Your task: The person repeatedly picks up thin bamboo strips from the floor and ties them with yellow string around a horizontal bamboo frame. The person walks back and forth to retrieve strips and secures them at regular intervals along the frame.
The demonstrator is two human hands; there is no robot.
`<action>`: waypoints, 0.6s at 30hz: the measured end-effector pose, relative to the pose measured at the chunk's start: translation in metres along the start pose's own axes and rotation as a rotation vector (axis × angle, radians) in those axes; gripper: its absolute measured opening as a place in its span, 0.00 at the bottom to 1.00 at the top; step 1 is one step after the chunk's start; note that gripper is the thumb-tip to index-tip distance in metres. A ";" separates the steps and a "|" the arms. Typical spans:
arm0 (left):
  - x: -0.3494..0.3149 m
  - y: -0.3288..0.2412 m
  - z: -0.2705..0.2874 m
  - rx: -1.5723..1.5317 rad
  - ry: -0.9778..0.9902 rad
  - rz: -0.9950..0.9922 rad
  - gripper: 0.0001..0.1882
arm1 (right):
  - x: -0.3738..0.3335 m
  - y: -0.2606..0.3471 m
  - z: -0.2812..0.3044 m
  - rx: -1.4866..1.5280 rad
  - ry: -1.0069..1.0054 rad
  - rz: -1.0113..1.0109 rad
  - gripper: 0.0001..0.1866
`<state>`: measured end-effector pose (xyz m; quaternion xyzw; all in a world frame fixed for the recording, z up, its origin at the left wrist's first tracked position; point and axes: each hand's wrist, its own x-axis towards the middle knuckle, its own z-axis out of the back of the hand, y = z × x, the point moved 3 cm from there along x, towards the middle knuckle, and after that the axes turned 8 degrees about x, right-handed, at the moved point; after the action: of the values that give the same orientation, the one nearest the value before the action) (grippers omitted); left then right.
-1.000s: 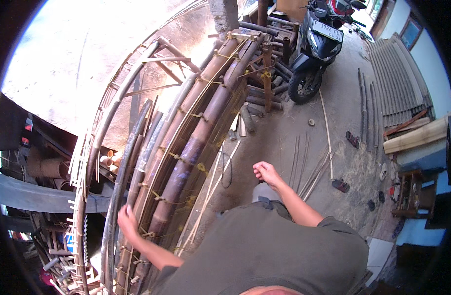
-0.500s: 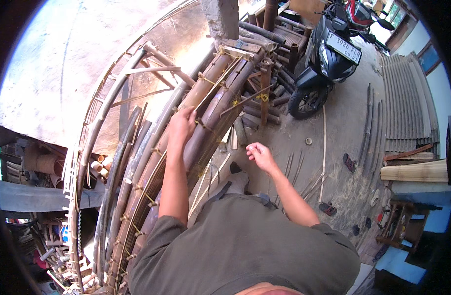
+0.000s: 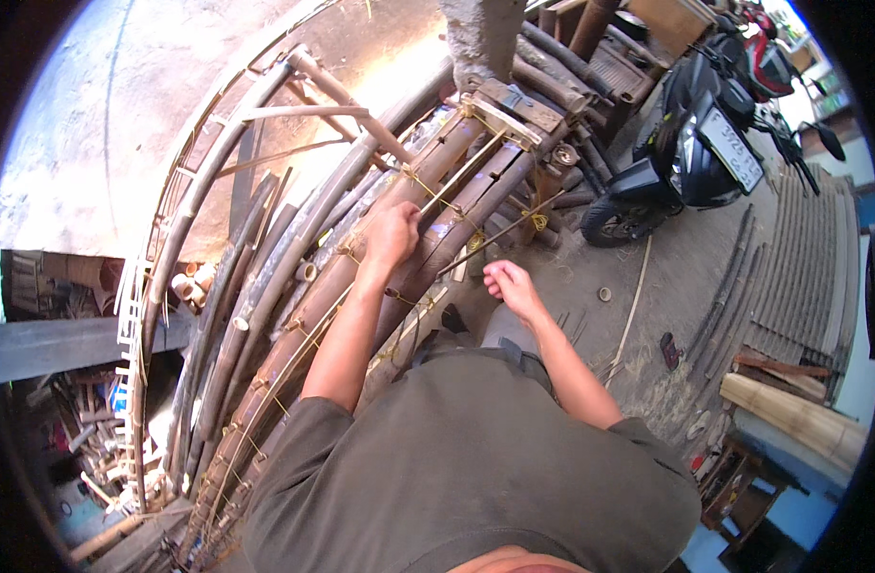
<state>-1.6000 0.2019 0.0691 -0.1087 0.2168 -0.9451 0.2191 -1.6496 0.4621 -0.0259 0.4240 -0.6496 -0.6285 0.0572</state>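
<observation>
My left hand point(image 3: 392, 235) is closed in a fist over a long brown bamboo pole point(image 3: 437, 158). From its fingers a thin pale strip point(image 3: 463, 174) runs up along the groove between this pole and a second, darker bamboo pole point(image 3: 483, 186), toward a wooden block point(image 3: 502, 122) at the far end. Yellow cord ties point(image 3: 428, 184) and small pegs sit along the poles. My right hand point(image 3: 510, 286) hangs in the air right of the poles, fingers curled in; whatever they may hold is hidden. A thin dark rod point(image 3: 514, 229) slants across beyond it.
A concrete post point(image 3: 482, 43) rises behind the block. More bamboo poles point(image 3: 265, 277) and a curved bamboo frame point(image 3: 194, 191) lie to the left. At the right stand a black motorbike point(image 3: 685, 153), stacked corrugated sheets point(image 3: 805, 258) and pale planks point(image 3: 790, 415).
My view has turned, so the poles and motorbike appear shifted right. My left hand has gone slightly farther up the pole, its fingers now more tightly curled. The right hand stays curled.
</observation>
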 end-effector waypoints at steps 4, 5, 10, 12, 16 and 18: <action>0.009 -0.018 -0.016 0.148 0.092 0.137 0.10 | 0.050 0.041 -0.014 0.035 0.197 -0.019 0.12; 0.007 -0.022 -0.018 0.168 0.086 0.184 0.10 | 0.055 0.049 -0.020 0.077 0.253 -0.065 0.12; 0.009 -0.037 -0.036 0.077 -0.069 0.256 0.13 | 0.063 0.095 -0.037 0.927 -0.134 -0.472 0.11; 0.015 -0.053 -0.037 0.085 -0.162 0.253 0.11 | 0.098 0.091 -0.049 0.789 -0.087 0.050 0.11; 0.003 -0.014 -0.076 -0.060 -0.203 0.140 0.08 | 0.048 0.198 -0.122 -0.067 0.440 0.668 0.12; 0.008 -0.028 -0.072 -0.249 -0.272 0.130 0.07 | 0.054 0.215 -0.150 -0.384 0.740 0.803 0.14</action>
<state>-1.6392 0.2469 0.0192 -0.2476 0.3070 -0.8714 0.2917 -1.6955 0.2811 0.1663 0.3178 -0.5705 -0.4742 0.5905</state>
